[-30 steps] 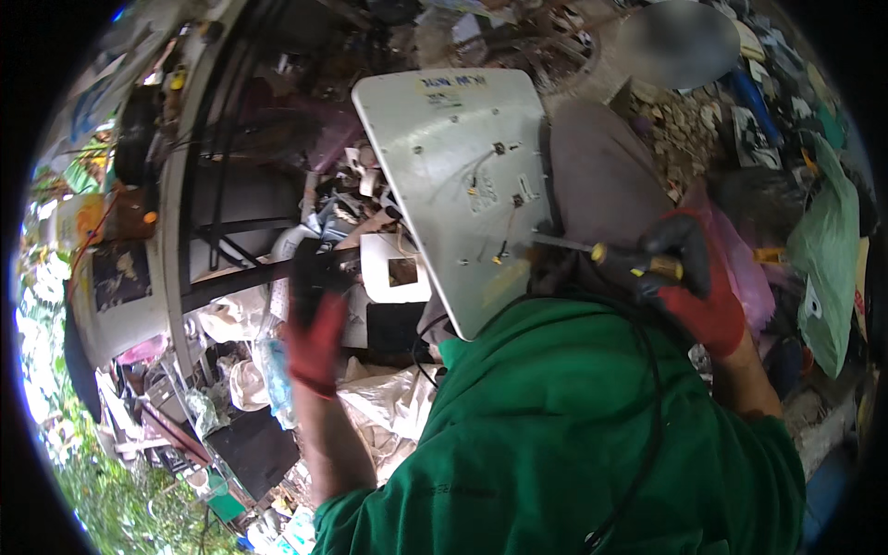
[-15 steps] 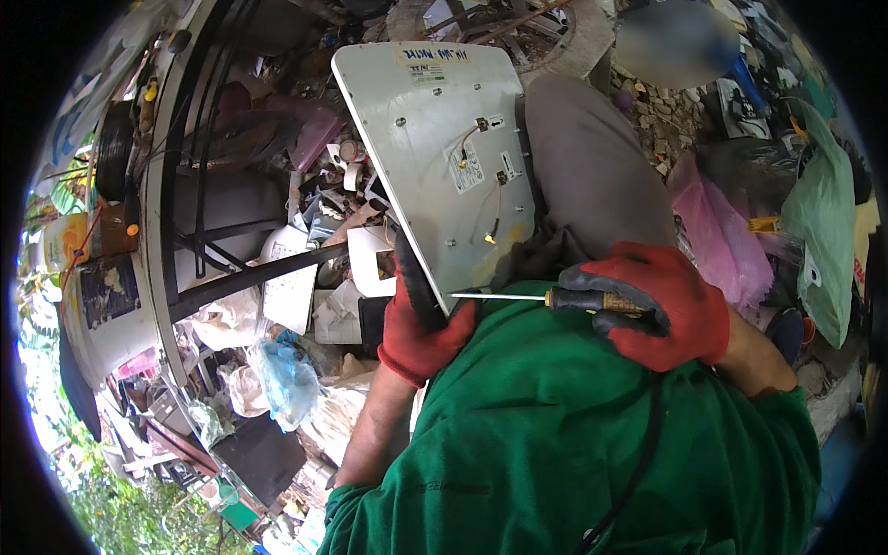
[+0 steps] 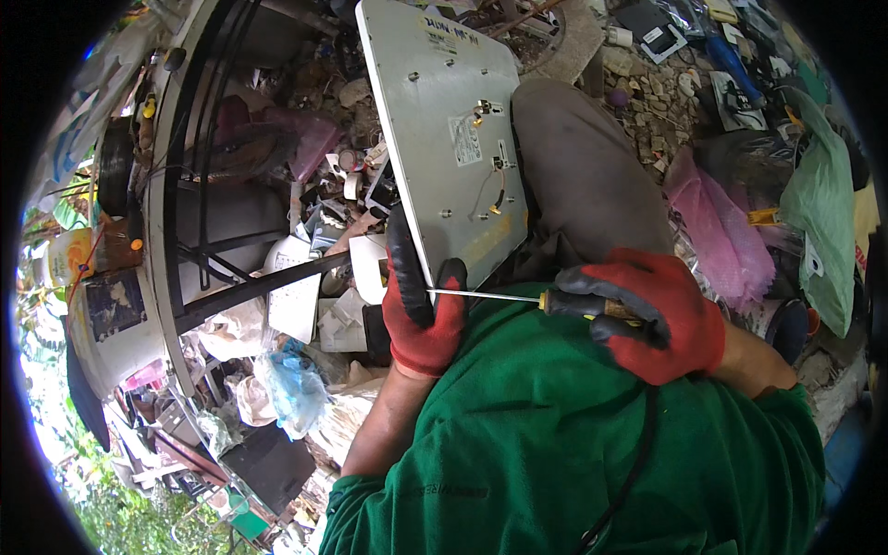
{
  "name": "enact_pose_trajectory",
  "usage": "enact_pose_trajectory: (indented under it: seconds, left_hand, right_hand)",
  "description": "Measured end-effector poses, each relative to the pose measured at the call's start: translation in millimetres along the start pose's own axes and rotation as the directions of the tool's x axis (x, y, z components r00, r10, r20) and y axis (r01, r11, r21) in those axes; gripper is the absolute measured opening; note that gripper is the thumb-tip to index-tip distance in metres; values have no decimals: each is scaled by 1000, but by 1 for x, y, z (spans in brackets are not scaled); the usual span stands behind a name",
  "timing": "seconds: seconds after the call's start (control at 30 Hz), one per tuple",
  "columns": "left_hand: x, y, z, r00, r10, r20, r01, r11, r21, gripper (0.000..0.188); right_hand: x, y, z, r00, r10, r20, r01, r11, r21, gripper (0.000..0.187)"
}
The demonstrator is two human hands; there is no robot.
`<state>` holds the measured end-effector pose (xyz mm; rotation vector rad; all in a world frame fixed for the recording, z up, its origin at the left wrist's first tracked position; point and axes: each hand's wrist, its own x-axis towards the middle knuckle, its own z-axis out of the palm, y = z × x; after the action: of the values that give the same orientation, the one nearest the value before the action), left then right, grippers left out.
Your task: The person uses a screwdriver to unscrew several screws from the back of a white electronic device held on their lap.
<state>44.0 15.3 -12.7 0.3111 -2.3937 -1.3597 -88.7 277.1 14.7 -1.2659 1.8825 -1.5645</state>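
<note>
A flat grey panel (image 3: pixel 453 185) with a white rim leans against my thigh. Labels, small studs and two short cables with gold-coloured connectors show on its back. Gripping the near left corner of that panel is my left hand (image 3: pixel 427 314), in a red glove with dark fingers, thumb on the back face. My right hand (image 3: pixel 661 314), gloved the same way, is wrapped round a screwdriver (image 3: pixel 575 303) with a black and yellowish handle. Its thin shaft points left, and the tip lies beside the panel's near corner, at my left thumb. Whether the tip touches the edge I cannot tell.
A black metal frame (image 3: pixel 268 289) stands to the left, with plastic scraps and a blue bag (image 3: pixel 291 388) around it. On the right lie a pink bag (image 3: pixel 726 231) and a green bag (image 3: pixel 819 213). Rubble (image 3: pixel 647 102) covers the ground ahead.
The panel has shifted away from me and its far edge now reaches the top of the view. My left hand has moved slightly right with it. The screwdriver tip sits a little further left.
</note>
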Motion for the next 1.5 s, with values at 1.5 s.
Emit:
enact_pose_trajectory:
  seconds: [1.5]
  left_hand:
    - [12, 8, 16, 975, 85, 206, -62, 991, -116, 89]
  right_hand:
    - [35, -37, -39, 838, 401, 369, -476, 869, 137, 29]
